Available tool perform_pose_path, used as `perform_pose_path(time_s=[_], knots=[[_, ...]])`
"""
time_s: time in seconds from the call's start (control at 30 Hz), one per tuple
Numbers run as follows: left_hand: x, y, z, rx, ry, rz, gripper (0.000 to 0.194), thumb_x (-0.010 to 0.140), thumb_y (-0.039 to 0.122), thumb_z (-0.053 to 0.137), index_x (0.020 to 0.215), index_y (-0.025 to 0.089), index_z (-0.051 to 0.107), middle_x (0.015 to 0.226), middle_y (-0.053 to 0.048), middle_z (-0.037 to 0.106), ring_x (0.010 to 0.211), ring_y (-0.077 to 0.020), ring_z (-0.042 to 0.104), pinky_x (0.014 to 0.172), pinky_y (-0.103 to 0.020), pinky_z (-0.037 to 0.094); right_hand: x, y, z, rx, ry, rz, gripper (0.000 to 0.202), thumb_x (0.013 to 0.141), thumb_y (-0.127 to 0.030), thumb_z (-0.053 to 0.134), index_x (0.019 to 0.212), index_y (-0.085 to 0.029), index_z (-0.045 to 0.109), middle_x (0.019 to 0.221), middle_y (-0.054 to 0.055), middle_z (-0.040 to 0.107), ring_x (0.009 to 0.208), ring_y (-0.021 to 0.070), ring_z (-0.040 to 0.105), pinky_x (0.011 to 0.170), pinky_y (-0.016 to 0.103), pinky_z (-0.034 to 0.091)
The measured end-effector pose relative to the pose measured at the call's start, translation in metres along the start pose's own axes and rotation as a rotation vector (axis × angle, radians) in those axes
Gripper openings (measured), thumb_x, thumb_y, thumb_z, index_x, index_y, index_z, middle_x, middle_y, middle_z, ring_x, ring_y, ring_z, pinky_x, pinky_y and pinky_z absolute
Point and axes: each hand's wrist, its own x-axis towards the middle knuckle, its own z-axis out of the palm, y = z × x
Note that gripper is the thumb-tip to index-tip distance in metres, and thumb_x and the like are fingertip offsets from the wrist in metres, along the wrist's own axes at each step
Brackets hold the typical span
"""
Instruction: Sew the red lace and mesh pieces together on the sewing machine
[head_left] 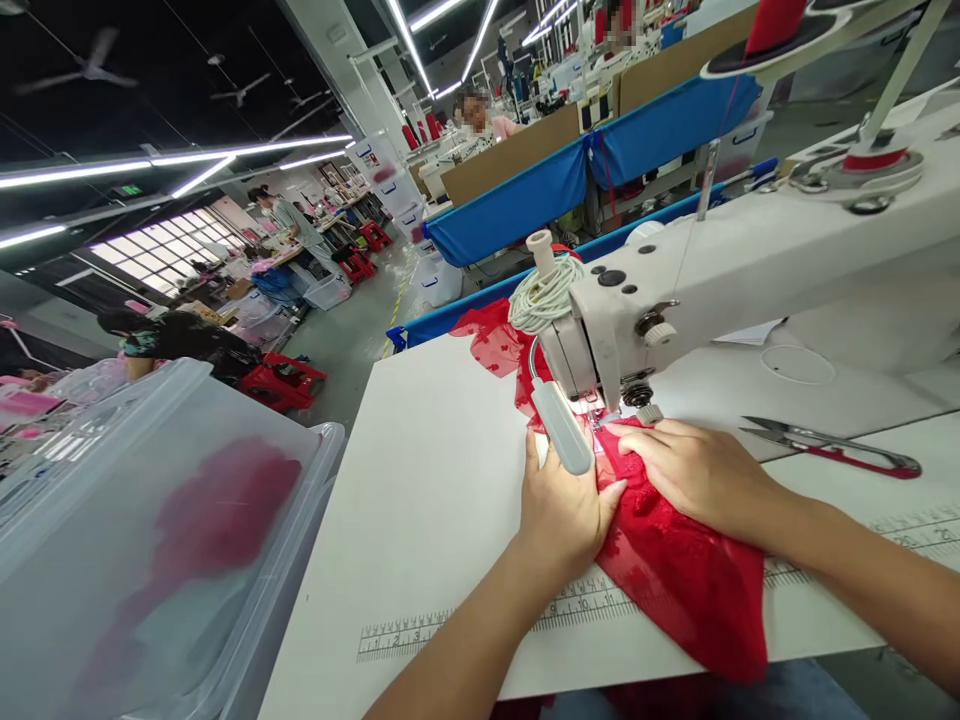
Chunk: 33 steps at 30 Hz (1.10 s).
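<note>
Red lace fabric (675, 570) runs under the needle of a white sewing machine (712, 270) and drapes toward the table's front edge. My left hand (562, 500) grips its left side just before the needle, thumb pressed on the cloth. Part of that hand is hidden behind a grey lamp (562, 425) on a bent neck. On the right side of the fabric lies my right hand (686, 470), fingers together and closed on the cloth close to the presser foot. Behind the needle, more sheer red fabric spreads over the table.
Thread snips (832, 445) lie right of my right hand. A translucent plastic bin (150, 530) with red material stands left of the white table (405, 470), which has a printed ruler. A red thread cone (776, 25) sits above the machine. Other people work further back.
</note>
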Motion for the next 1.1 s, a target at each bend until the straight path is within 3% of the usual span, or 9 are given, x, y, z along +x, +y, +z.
perform_pose_path(time_s=[0.23,0.43,0.6,0.7,0.87,1.1], knots=[[0.001,-0.001,-0.002,0.015,-0.003,0.010,0.054,0.107,0.046,0.034,0.143,0.011,0.053,0.151,-0.018,0.053,0.136,-0.0370,0.052,0.116,-0.068,0.035,0.001,0.000,-0.002,0.001,-0.035,0.010,0.034,0.090,-0.008,0.041,0.107,-0.020,0.068,0.100,0.004,0.077,0.078,0.0198,0.064,0.058,0.032,0.045],[0.003,0.000,-0.005,-0.006,0.008,-0.003,0.042,0.104,0.038,0.043,0.135,0.016,0.061,0.146,-0.015,0.058,0.131,-0.0365,0.056,0.116,-0.069,0.034,0.000,0.002,0.000,0.017,-0.101,0.063,0.037,0.092,-0.012,0.039,0.114,-0.021,0.067,0.097,0.006,0.076,0.075,0.0206,0.064,0.055,0.033,0.044],[0.004,0.003,-0.007,-0.032,0.035,-0.006,0.035,0.102,0.029,0.044,0.123,0.016,0.069,0.134,-0.015,0.066,0.126,-0.0359,0.059,0.114,-0.067,0.037,-0.004,0.005,0.013,0.011,0.031,0.090,0.037,0.093,-0.013,0.039,0.113,-0.025,0.068,0.108,0.006,0.075,0.081,0.0203,0.064,0.060,0.033,0.045],[0.005,0.004,-0.010,-0.032,0.059,-0.015,0.034,0.102,0.026,0.042,0.118,0.015,0.071,0.130,-0.016,0.068,0.124,-0.0355,0.060,0.114,-0.066,0.037,-0.005,0.007,0.017,0.002,0.064,0.073,0.040,0.094,-0.014,0.039,0.119,-0.025,0.067,0.101,0.006,0.074,0.081,0.0206,0.063,0.062,0.032,0.045],[0.004,0.002,-0.011,-0.037,0.040,-0.010,0.035,0.100,0.025,0.041,0.117,0.014,0.070,0.128,-0.016,0.069,0.126,-0.0359,0.059,0.116,-0.067,0.033,-0.004,0.005,0.011,-0.011,0.019,0.067,0.035,0.095,-0.016,0.038,0.113,-0.024,0.067,0.085,0.005,0.070,0.073,0.0205,0.061,0.057,0.031,0.040],[0.002,-0.003,-0.009,-0.028,0.068,0.052,0.041,0.097,0.027,0.042,0.128,0.010,0.064,0.133,-0.019,0.065,0.132,-0.0398,0.053,0.115,-0.070,0.032,0.003,0.007,0.000,0.023,-0.005,-0.013,0.032,0.102,-0.024,0.036,0.108,-0.023,0.067,0.088,0.007,0.072,0.075,0.0203,0.063,0.058,0.031,0.044]])
